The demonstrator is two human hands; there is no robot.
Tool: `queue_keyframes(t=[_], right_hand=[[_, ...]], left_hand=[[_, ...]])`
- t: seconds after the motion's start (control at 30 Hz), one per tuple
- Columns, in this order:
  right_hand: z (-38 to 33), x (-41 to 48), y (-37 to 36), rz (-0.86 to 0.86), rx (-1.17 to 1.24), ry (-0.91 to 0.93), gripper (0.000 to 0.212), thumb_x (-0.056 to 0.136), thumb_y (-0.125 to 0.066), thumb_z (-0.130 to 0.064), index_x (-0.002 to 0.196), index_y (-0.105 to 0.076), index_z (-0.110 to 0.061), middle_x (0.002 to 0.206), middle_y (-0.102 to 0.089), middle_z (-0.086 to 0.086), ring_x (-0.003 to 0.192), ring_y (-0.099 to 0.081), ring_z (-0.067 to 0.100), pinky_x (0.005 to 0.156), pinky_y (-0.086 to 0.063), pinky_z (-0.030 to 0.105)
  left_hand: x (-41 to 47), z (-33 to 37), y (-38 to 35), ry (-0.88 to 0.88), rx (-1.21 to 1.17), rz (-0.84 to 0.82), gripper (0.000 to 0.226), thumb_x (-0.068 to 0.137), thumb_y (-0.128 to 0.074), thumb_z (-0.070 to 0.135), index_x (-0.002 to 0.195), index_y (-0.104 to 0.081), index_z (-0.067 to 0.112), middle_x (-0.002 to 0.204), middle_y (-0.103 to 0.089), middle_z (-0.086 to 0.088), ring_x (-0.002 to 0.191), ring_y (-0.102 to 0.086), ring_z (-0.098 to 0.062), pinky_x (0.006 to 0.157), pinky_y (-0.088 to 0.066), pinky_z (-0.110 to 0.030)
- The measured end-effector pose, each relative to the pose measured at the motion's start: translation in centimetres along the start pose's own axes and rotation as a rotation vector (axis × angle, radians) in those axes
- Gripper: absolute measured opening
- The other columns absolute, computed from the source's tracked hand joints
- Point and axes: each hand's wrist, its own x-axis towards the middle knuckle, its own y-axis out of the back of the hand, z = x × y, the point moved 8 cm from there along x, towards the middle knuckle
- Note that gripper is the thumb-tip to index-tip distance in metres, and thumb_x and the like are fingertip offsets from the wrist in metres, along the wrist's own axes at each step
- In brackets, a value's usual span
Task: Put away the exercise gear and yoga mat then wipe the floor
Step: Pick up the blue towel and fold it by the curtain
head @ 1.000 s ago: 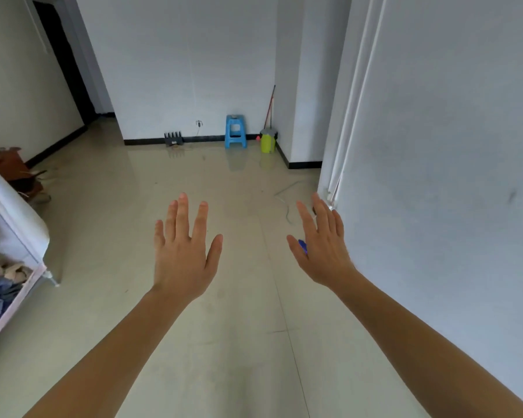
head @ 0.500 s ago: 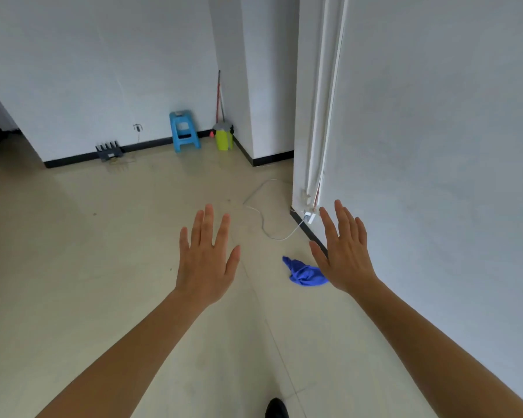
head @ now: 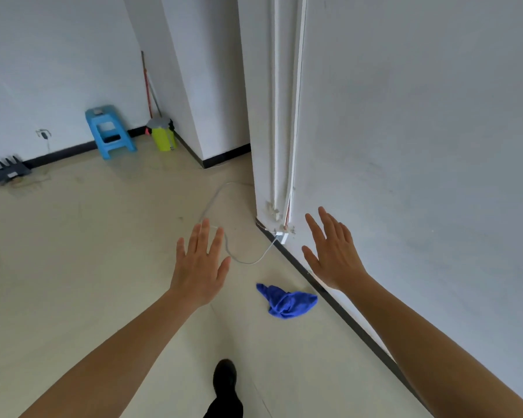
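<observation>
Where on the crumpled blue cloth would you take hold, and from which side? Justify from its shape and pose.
Grip the bunched ridge at the middle of the blue cloth, pinching from above. It lies crumpled on the floor, so raised folds give fingers purchase. Come from its open left side; the wall stands close on its right.

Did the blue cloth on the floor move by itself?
No. The blue cloth lies in the same spot beside the black skirting board, just short of the white cable box; only the camera came nearer.
</observation>
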Motion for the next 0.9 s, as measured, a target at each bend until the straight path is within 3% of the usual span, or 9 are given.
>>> queue_keyframes(t=[0.17, 0.3, 0.43, 0.53, 0.63, 0.8, 0.9], right_hand=[[4.5, 8.5, -7.6, -0.06, -0.003, -0.144, 0.07, 0.1, -0.049, -0.042, 0.159, -0.022, -0.014, 0.163, -0.022, 0.019, 0.145, -0.035, 0.036, 0.113, -0.036, 0.047], [7.8, 15.9, -13.8, -0.169, 0.008, -0.259, 0.068, 0.103, -0.046, -0.041, 0.16, -0.019, -0.015, 0.165, -0.019, 0.015, 0.146, -0.033, 0.032, 0.113, -0.035, 0.043], [10.8, 20.1, -20.9, -0.308, 0.012, -0.367, 0.066, 0.104, -0.043, -0.039, 0.16, -0.015, -0.017, 0.167, -0.014, 0.011, 0.147, -0.029, 0.029, 0.114, -0.033, 0.041], [12.8, 20.7, -27.7, -0.398, 0.05, -0.435, 0.063, 0.103, -0.046, -0.033, 0.159, -0.022, -0.017, 0.166, -0.015, 0.011, 0.146, -0.031, 0.029, 0.111, -0.036, 0.041], [14.7, 19.5, -36.9, -0.539, 0.085, -0.482, 0.061, 0.104, -0.043, -0.027, 0.159, -0.02, -0.019, 0.167, -0.011, 0.008, 0.147, -0.028, 0.026, 0.113, -0.034, 0.039], [17.7, 16.1, -55.4, -0.727, 0.112, -0.468, 0.062, 0.104, -0.039, -0.022, 0.16, -0.013, -0.022, 0.167, -0.009, 0.007, 0.148, -0.025, 0.027, 0.116, -0.028, 0.038], [19.6, 13.4, -66.0, -0.778, 0.159, -0.504, 0.061, 0.104, -0.039, -0.021, 0.16, -0.014, -0.023, 0.167, -0.01, 0.007, 0.146, -0.026, 0.029, 0.113, -0.03, 0.04]], left_hand=[[14.0, -0.5, -7.7, -0.132, -0.018, -0.085, 0.07, 0.097, -0.012, 0.052, 0.156, -0.017, 0.015, 0.163, -0.007, -0.018, 0.15, -0.016, -0.033, 0.113, -0.027, -0.058], [25.6, -0.5, -13.6, -0.209, -0.092, -0.14, 0.068, 0.098, -0.017, 0.051, 0.156, -0.019, 0.014, 0.163, -0.011, -0.018, 0.149, -0.02, -0.033, 0.112, -0.031, -0.057], [32.6, 0.6, -20.9, -0.254, -0.13, -0.272, 0.065, 0.098, -0.036, 0.046, 0.153, -0.028, 0.011, 0.16, -0.02, -0.021, 0.145, -0.03, -0.036, 0.106, -0.038, -0.058], [34.7, 2.0, -28.2, -0.244, -0.201, -0.372, 0.065, 0.1, -0.033, 0.046, 0.155, -0.019, 0.013, 0.163, -0.011, -0.019, 0.148, -0.019, -0.034, 0.112, -0.032, -0.056], [34.9, 3.9, -37.4, -0.231, -0.26, -0.463, 0.067, 0.099, -0.022, 0.049, 0.154, -0.023, 0.012, 0.162, -0.014, -0.018, 0.147, -0.022, -0.034, 0.111, -0.032, -0.055], [33.2, 6.2, -56.9, -0.161, -0.362, -0.576, 0.059, 0.101, -0.044, 0.033, 0.152, -0.03, 0.008, 0.159, -0.023, -0.022, 0.143, -0.03, -0.038, 0.11, -0.034, -0.05], [31.0, 6.8, -68.9, -0.052, -0.386, -0.69, 0.06, 0.102, -0.043, 0.031, 0.154, -0.022, 0.01, 0.161, -0.017, -0.017, 0.146, -0.022, -0.034, 0.112, -0.03, -0.046]])
